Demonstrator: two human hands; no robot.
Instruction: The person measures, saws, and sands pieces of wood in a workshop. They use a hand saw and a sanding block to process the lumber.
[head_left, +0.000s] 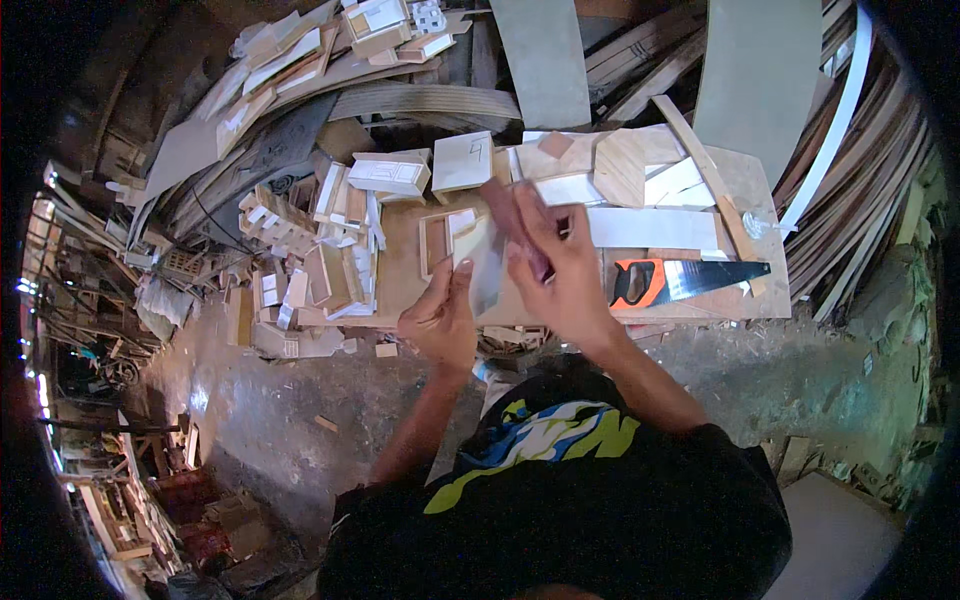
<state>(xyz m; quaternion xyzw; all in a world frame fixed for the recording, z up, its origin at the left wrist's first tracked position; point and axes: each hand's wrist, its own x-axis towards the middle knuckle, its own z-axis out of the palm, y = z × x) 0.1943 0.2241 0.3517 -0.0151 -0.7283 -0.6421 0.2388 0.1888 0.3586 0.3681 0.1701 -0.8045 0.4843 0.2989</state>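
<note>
My left hand (440, 318) pinches a thin, pale flat piece (484, 262) between thumb and fingers, above the near edge of the workbench (400, 290). My right hand (568, 285) is closed round a reddish-brown strip (508, 210) that looks like sandpaper, held just over the pale piece. Whether the two touch is blurred. Behind my left hand lies a small wooden frame (432, 243) with a white part in it. Right of my right hand, a handsaw (705, 278) with an orange and black handle lies flat.
Small white-and-wood boxes (390, 174) and stacked wooden parts (335, 275) crowd the bench's left side. A long wooden strip (705, 170), white sheets (650, 228) and an octagonal wooden board (620, 167) lie to the right. Timber strips (880, 200) lean at the far right.
</note>
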